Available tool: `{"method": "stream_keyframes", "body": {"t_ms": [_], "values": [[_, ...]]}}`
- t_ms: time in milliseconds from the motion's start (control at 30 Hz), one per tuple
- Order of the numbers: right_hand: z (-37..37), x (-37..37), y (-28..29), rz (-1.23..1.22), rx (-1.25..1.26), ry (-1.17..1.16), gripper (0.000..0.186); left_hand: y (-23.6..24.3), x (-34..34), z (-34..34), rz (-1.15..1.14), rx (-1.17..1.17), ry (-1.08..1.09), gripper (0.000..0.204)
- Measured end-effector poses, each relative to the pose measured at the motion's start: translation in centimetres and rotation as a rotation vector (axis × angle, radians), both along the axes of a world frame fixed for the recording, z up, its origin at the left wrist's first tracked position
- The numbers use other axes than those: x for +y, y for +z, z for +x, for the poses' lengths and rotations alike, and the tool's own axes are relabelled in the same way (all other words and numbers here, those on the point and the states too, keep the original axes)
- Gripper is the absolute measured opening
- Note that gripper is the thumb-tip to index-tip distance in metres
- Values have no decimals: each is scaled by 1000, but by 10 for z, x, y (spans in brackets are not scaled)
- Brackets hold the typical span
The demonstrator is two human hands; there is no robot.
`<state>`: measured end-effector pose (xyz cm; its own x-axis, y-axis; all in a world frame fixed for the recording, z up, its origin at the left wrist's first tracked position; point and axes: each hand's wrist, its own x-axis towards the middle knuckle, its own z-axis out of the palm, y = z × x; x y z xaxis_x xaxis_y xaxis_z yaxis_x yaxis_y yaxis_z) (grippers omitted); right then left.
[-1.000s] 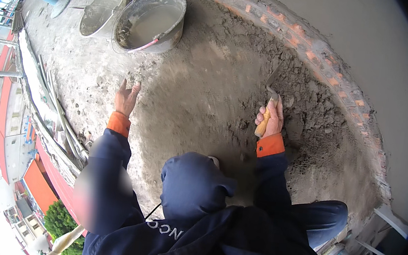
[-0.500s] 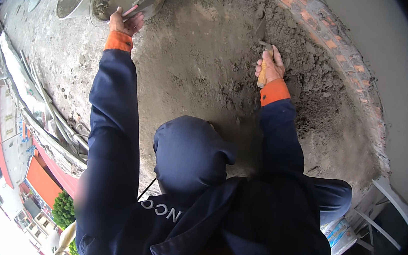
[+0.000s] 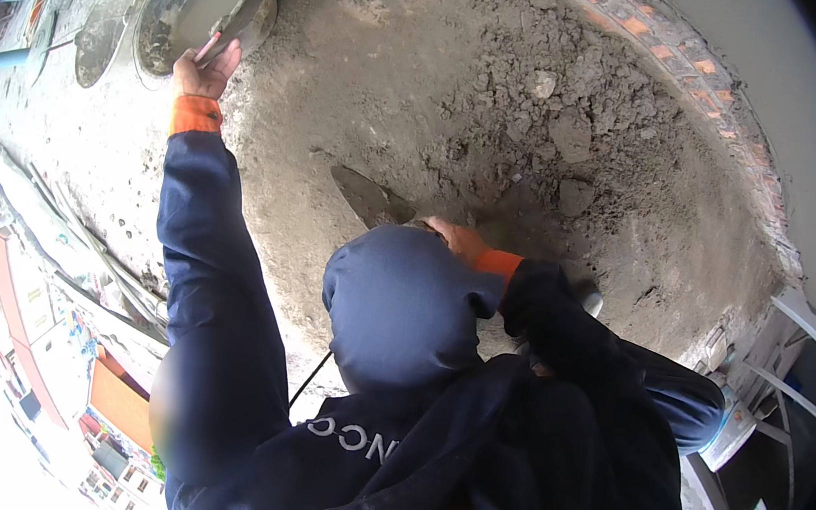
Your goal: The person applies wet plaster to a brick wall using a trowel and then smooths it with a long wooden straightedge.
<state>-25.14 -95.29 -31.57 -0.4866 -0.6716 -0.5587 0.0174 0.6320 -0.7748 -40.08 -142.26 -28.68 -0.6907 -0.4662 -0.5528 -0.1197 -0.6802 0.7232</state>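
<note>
My left hand (image 3: 204,77) reaches out at the upper left, its fingers closed round a slim pinkish stick-like piece (image 3: 209,47) at the near rim of a large round bucket (image 3: 266,15). Greyish liquid shows in that bucket. The lower end of the stick is too small to make out. Close to my body, my right hand (image 3: 458,241) is closed on a trowel (image 3: 370,196), whose blade lies low over the grey mortar surface (image 3: 345,97) and points left. Dark blue headwear covers the trowel's handle and part of that hand.
Loose, lumpy mortar (image 3: 587,94) lies at the upper right, along a curved brick edge (image 3: 703,65). A second container (image 3: 102,29) stands left of the bucket. Pipes or poles (image 3: 97,245) run along the left side. White bars (image 3: 803,320) stick out at the right.
My right hand has drawn the trowel from the lumpy mortar back toward my body and leftward, with the blade now turned left. My left hand remains at the bucket rim, holding the stick.
</note>
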Motion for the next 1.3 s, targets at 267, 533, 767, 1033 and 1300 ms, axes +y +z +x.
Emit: {"method": "stream_keyframes", "body": {"t_ms": [267, 533, 767, 1033, 1300], "values": [[-90, 138, 50, 152, -210, -585, 70, -8, 6, 11, 143, 144, 52, 35], [-162, 223, 160, 193, -448, -529, 41, 31, 78, 70, 101, 29, -105, 24], [-144, 282, 167, 528, 286, -298, 33, 79, 169, 109, -35, -43, -343, 15], [-139, 303, 124, 1001, 1071, -165, 31, 115, 233, 114, -121, -137, -459, 16], [-157, 227, 108, 701, 1022, 73, 28, 156, 271, 134, -186, -230, -434, 20]]}}
